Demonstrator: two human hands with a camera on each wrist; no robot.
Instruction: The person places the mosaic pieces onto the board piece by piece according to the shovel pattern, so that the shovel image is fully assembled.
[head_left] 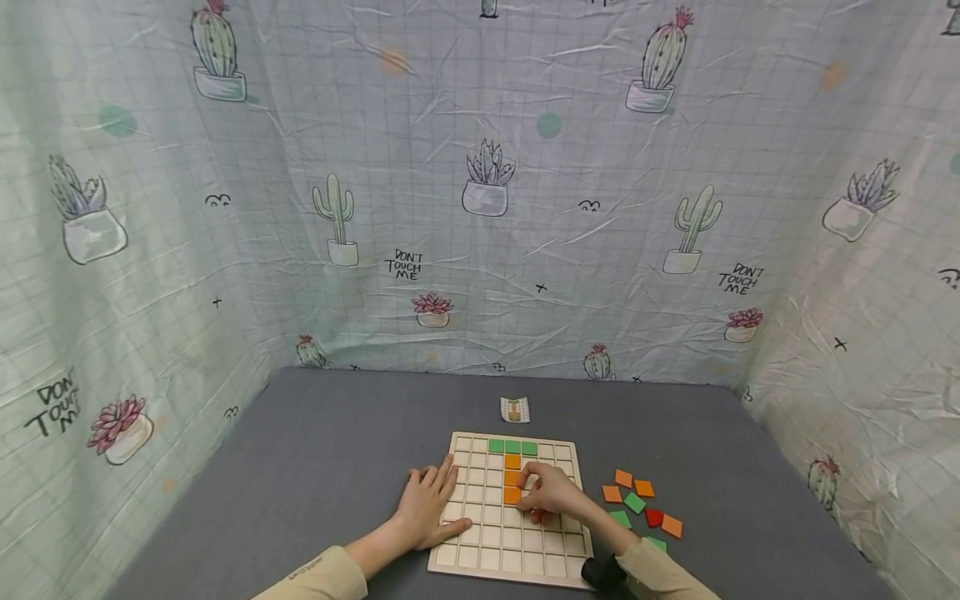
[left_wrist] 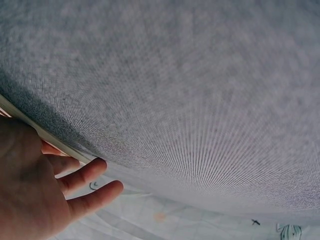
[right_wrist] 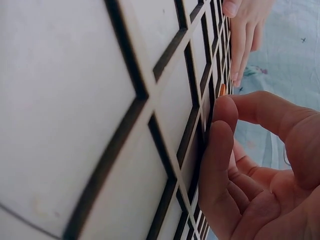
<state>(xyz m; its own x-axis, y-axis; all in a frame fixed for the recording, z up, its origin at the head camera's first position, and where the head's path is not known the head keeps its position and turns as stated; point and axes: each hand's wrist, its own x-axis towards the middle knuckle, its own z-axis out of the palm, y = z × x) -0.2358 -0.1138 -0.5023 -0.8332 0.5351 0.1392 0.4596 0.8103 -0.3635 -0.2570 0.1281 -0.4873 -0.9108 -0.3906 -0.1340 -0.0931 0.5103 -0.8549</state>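
— Right grip [head_left: 552,493]: state and station?
— Fingers bent, tips drawn together, over the wooden grid board [head_left: 491,538], beside the near end of a column of three orange tiles [head_left: 512,478]. Whether a tile is pinched cannot be told; the fingers mask it. So small a piece in so shallow a cell likely calls for fingertips only.
— Left grip [head_left: 429,507]?
— Released; fingers spread at the board's left edge, thumb on its face, probably to steady it.
— Also on the board?
— Three green tiles [head_left: 513,447], one row, the middle one heading the orange column.
— Unplaced stock?
— Loose tiles [head_left: 644,488], orange, green and red, scattered on the table [head_left: 337,467] right of the board, presumably for the right grip's easy reach.
— Printed card [head_left: 514,409]?
— Beyond the far edge, perhaps kept there for glancing at; print too small to read.
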